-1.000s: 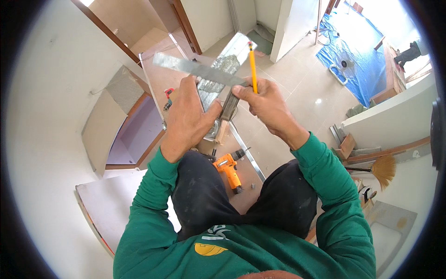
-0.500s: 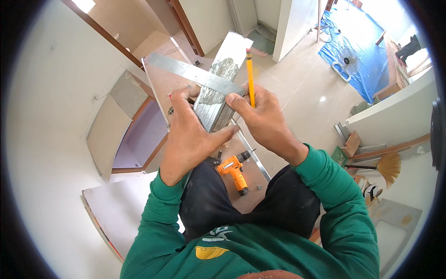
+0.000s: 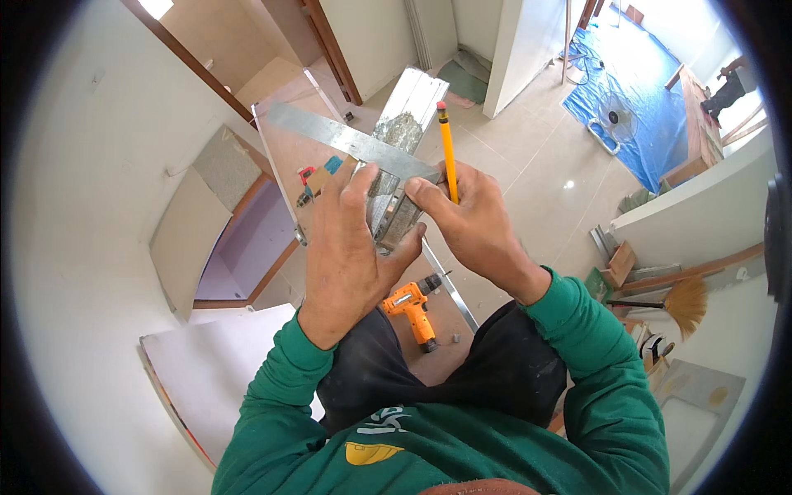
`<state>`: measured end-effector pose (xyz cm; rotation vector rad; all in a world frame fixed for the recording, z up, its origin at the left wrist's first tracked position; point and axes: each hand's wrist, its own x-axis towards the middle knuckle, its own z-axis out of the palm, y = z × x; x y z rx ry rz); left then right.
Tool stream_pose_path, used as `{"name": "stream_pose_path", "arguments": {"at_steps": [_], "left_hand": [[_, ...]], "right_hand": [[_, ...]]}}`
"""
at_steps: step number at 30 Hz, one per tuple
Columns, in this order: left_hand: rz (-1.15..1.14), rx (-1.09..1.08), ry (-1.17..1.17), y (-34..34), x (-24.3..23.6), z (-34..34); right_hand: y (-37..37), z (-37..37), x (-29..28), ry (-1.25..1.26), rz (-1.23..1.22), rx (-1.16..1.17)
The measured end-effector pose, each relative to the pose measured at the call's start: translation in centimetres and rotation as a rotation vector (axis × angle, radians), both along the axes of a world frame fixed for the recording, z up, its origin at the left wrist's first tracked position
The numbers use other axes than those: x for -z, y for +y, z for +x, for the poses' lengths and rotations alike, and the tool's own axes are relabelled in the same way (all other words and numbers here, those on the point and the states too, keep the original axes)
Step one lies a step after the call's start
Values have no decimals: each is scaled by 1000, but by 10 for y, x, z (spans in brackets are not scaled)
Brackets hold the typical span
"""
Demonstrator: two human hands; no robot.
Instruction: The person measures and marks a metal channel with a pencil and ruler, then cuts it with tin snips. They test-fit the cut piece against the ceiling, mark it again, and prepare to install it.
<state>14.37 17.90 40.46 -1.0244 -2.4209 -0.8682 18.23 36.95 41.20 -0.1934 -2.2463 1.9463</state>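
Observation:
Both of my hands are raised over my knees, around a silvery, scuffed metal profile (image 3: 400, 132) that points up and away. Across it lies the flat steel blade of a square (image 3: 330, 139), slanting from upper left to lower right. My left hand (image 3: 351, 252) is closed around the near end of the profile, fingertips by the blade and thumb underneath. With its thumb on the blade's right end, my right hand (image 3: 474, 219) pinches the square against the profile. A yellow pencil (image 3: 447, 153) stands upright between the right hand's fingers, its eraser end up.
An orange cordless drill (image 3: 412, 309) lies on the floor between my knees, beside a thin metal strip (image 3: 452, 289). A fan (image 3: 615, 120) stands on a blue tarp (image 3: 577, 107) at the far right. A broom (image 3: 685, 305) lies at the right; an open cabinet (image 3: 239, 247) stands left.
My left fingers have moved from the profile's left side onto its top by the blade. The profile's near end has dropped slightly toward me. The right hand keeps pencil and square.

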Motion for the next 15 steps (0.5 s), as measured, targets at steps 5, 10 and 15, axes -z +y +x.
{"name": "stream_pose_path", "arguments": {"at_steps": [5, 10, 15], "left_hand": [[-71, -31, 22, 2, -2, 5], [-89, -19, 11, 0, -7, 9], [-82, -19, -30, 3, -8, 9]], "right_hand": [[1, -2, 8, 48, -105, -23], [-1, 1, 8, -8, -40, -15], [1, 2, 14, 13, -31, -18]]}}
